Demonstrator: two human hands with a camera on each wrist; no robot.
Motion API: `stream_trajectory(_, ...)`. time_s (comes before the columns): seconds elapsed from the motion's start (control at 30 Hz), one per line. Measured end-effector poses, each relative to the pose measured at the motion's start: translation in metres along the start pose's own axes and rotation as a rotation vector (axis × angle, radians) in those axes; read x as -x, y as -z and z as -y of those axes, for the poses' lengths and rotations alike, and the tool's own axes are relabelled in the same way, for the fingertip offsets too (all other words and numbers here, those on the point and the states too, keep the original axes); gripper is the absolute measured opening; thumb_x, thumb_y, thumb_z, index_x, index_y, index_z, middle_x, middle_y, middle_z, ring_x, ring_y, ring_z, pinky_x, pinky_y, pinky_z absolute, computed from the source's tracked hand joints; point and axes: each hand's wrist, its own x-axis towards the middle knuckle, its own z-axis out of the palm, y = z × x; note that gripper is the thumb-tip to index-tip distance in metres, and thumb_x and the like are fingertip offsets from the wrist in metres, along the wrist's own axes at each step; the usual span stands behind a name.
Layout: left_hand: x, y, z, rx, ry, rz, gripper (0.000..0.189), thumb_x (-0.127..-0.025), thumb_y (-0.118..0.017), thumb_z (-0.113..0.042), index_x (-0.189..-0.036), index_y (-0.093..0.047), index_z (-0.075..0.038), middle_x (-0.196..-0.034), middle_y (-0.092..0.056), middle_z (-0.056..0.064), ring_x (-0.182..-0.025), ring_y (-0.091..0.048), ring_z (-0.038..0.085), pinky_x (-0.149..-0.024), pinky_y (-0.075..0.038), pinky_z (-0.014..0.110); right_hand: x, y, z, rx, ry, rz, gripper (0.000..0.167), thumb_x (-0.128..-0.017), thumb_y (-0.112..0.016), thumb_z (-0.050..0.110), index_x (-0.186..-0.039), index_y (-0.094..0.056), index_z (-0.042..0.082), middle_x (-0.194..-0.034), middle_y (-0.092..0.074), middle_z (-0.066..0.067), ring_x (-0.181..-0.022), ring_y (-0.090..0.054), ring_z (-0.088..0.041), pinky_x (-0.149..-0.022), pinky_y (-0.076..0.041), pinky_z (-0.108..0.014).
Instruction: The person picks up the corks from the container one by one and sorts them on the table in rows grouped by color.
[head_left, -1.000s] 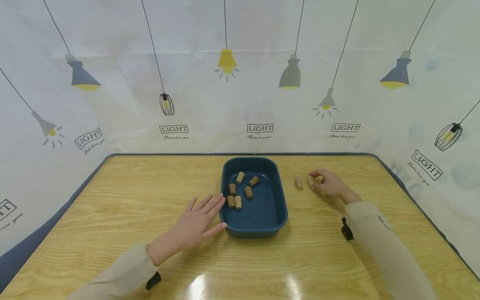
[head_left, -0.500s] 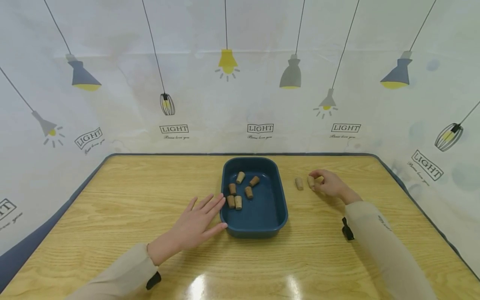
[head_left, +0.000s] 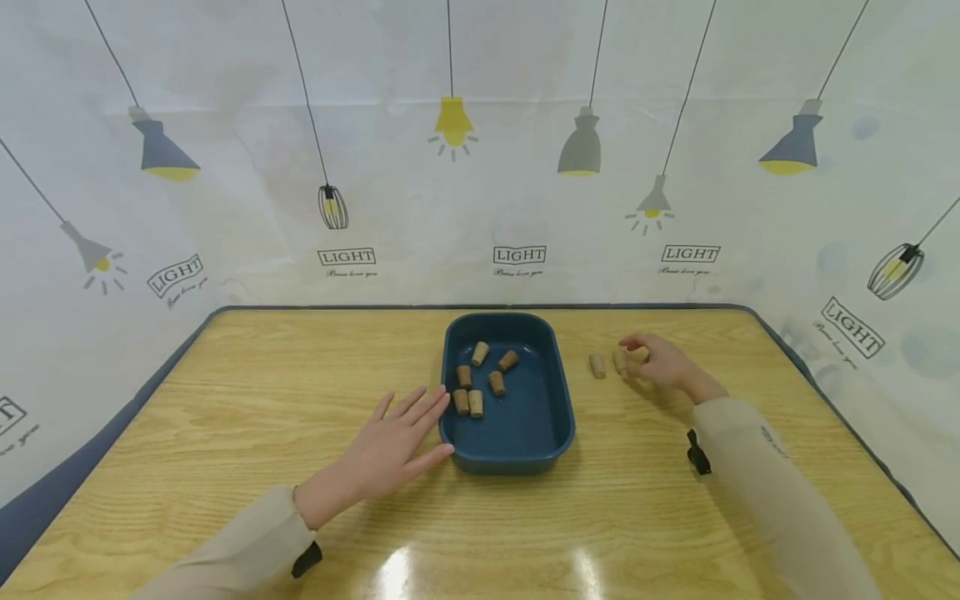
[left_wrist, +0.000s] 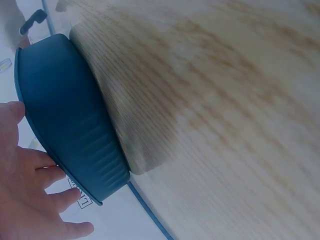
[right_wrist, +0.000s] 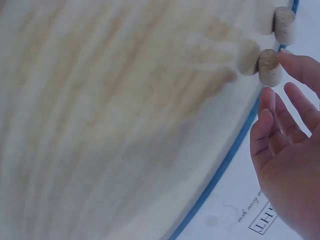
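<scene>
Tabletop [head_left: 315, 367], hands [head_left: 390, 450] by tray [head_left: 521, 429], corks [head_left: 597, 365]

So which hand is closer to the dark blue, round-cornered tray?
Left. The left hand is right at the tray's left rim; the right hand is apart, off to its right, beside a pale, tapered cork.

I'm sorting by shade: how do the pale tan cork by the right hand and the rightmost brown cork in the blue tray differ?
The pale tan cork is lighter than the brown cork. The pale tan cork is on the wooden table; the brown cork is in the blue rectangular tray. Both look stubby.
</scene>
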Motion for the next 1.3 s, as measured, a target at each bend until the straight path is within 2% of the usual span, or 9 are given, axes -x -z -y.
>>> stream_trajectory(0.27,0.0,-0.002,0.002,-0.005,-0.01,-0.027,0.065,-0.091,-0.035,-0.05,-0.14,-0.026,-0.008,-0.142,-0.024,0.007,-0.129,-0.019,0.025,-0.099,-0.011,0.053,-0.009,0.013,0.023,0.002,0.075,-0.082,0.043,-0.084,-0.058,0.008,-0.123,-0.044,-0.007,-0.116,-0.044,-0.029,-0.069,-0.053,-0.024,-0.062,-0.044,-0.038)
stream_trajectory(0.43,0.0,-0.004,0.002,-0.01,-0.011,-0.026,0.066,-0.091,-0.034,-0.051,-0.14,-0.026,-0.008,-0.142,-0.024,0.007,-0.129,-0.018,0.024,-0.099,-0.01,0.053,-0.018,0.017,0.049,0.017,0.066,-0.124,0.043,-0.085,-0.059,0.016,-0.123,-0.047,0.0,-0.116,-0.048,-0.022,-0.078,-0.052,-0.026,-0.066,-0.043,-0.039)
stream_trajectory(0.57,0.001,-0.004,0.002,-0.014,-0.012,-0.025,0.066,-0.091,-0.034,-0.052,-0.14,-0.026,-0.008,-0.142,-0.024,0.007,-0.129,-0.018,0.025,-0.099,-0.011,0.053,-0.027,0.017,0.075,-0.023,0.049,-0.136,0.042,-0.086,-0.059,0.021,-0.123,-0.048,0.004,-0.117,-0.049,-0.017,-0.084,-0.052,-0.027,-0.07,-0.043,-0.04)
stream_trajectory(0.7,0.001,-0.004,0.002,-0.016,-0.017,-0.039,0.065,-0.091,-0.035,-0.051,-0.139,-0.027,-0.008,-0.142,-0.026,0.007,-0.129,-0.02,0.025,-0.098,-0.013,0.053,-0.036,0.013,0.105,-0.067,0.051,-0.146,0.042,-0.085,-0.059,0.022,-0.123,-0.049,0.005,-0.117,-0.05,-0.015,-0.086,-0.051,-0.027,-0.072,-0.043,-0.04)
stream_trajectory(0.97,0.0,-0.004,0.002,-0.009,-0.011,-0.03,0.065,-0.091,-0.034,-0.052,-0.14,-0.025,-0.009,-0.142,-0.024,0.006,-0.129,-0.017,0.024,-0.099,-0.012,0.053,-0.057,0.001,0.156,-0.108,0.08,-0.163,0.037,-0.084,-0.06,0.019,-0.118,-0.054,0.007,-0.111,-0.054,-0.011,-0.08,-0.053,-0.024,-0.068,-0.044,-0.036)
stream_trajectory(1.3,0.0,-0.002,0.002,-0.019,-0.01,-0.02,0.066,-0.091,-0.032,-0.052,-0.139,-0.026,-0.008,-0.142,-0.024,0.006,-0.129,-0.018,0.024,-0.098,-0.013,0.053,-0.079,-0.024,0.185,-0.171,0.062,-0.132,0.035,-0.084,-0.06,0.022,-0.115,-0.056,0.006,-0.109,-0.056,-0.011,-0.096,-0.05,-0.023,-0.078,-0.042,-0.036)
